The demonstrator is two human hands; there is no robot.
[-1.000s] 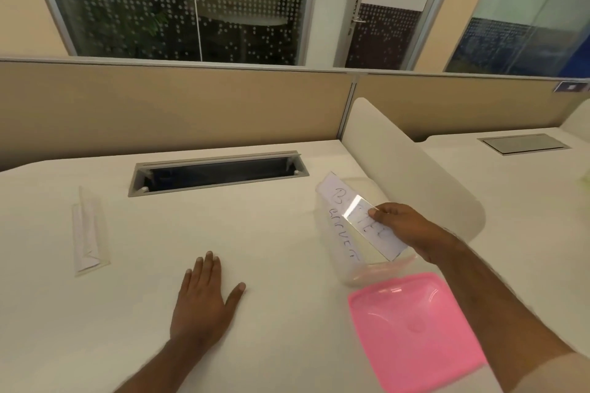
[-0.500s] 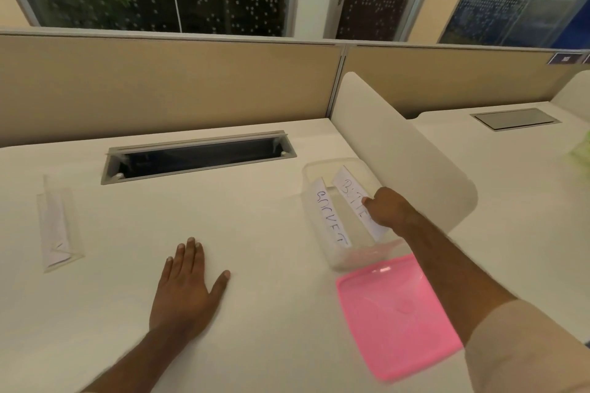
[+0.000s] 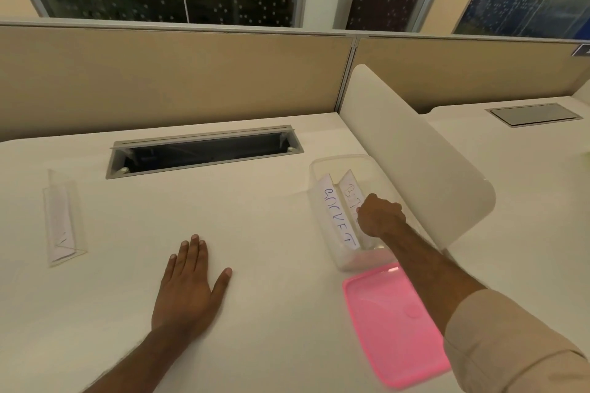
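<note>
A clear plastic box point(image 3: 322, 166) stands on the white desk at the right, against a curved divider. Inside it lean two clear sign holders with handwritten paper labels, the left label point(image 3: 336, 217) and the right label point(image 3: 351, 193). My right hand point(image 3: 380, 215) is down in the box with its fingers curled round the right label holder. My left hand point(image 3: 188, 284) rests flat on the desk with fingers straight, holding nothing. A pink lid point(image 3: 392, 322) lies just in front of the box.
A third clear sign holder point(image 3: 60, 223) with paper lies at the desk's left. An open cable slot point(image 3: 204, 150) runs along the back of the desk point(image 3: 255, 233). The curved white divider point(image 3: 415, 156) borders the box on the right; beige partitions stand behind.
My right hand has lowered the label holder from above the box down into it, beside the other label. The left hand has stayed flat on the desk.
</note>
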